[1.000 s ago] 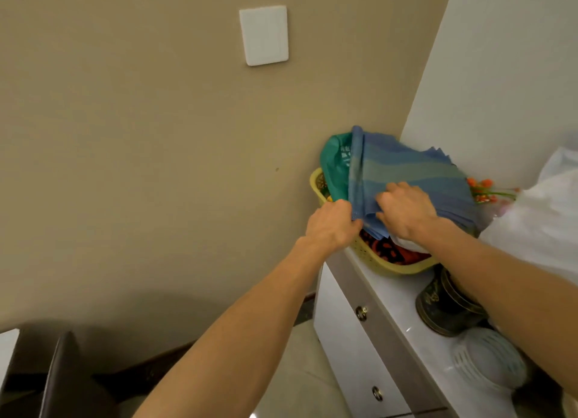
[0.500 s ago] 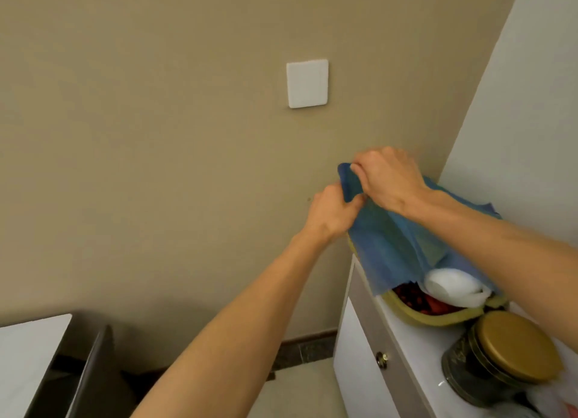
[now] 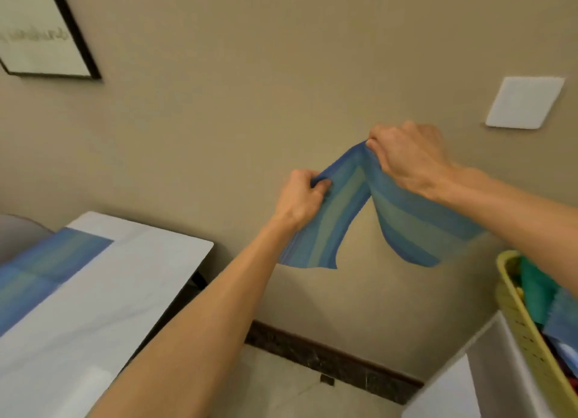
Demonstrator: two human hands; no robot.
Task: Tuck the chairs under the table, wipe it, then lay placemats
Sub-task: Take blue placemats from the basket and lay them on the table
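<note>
Blue and green striped placemats (image 3: 337, 217) hang in the air in front of the beige wall, bent into two flaps. My left hand (image 3: 301, 197) grips the left flap near its top. My right hand (image 3: 406, 155) pinches the upper corner where the flaps meet, higher and to the right. At the lower left is the white table (image 3: 103, 295), with one striped placemat (image 3: 43, 267) lying flat near its far left side.
A yellow basket (image 3: 519, 308) holding a green cloth and other fabrics stands on a white cabinet (image 3: 453, 383) at the lower right. A framed picture (image 3: 40, 30) and a white wall plate (image 3: 525, 103) are on the wall. Part of a grey chair (image 3: 18, 233) shows behind the table.
Both hands have lifted the striped placemats out of the basket and carried them left, away from the cabinet. The view has swung left, bringing the table and its laid placemat into sight.
</note>
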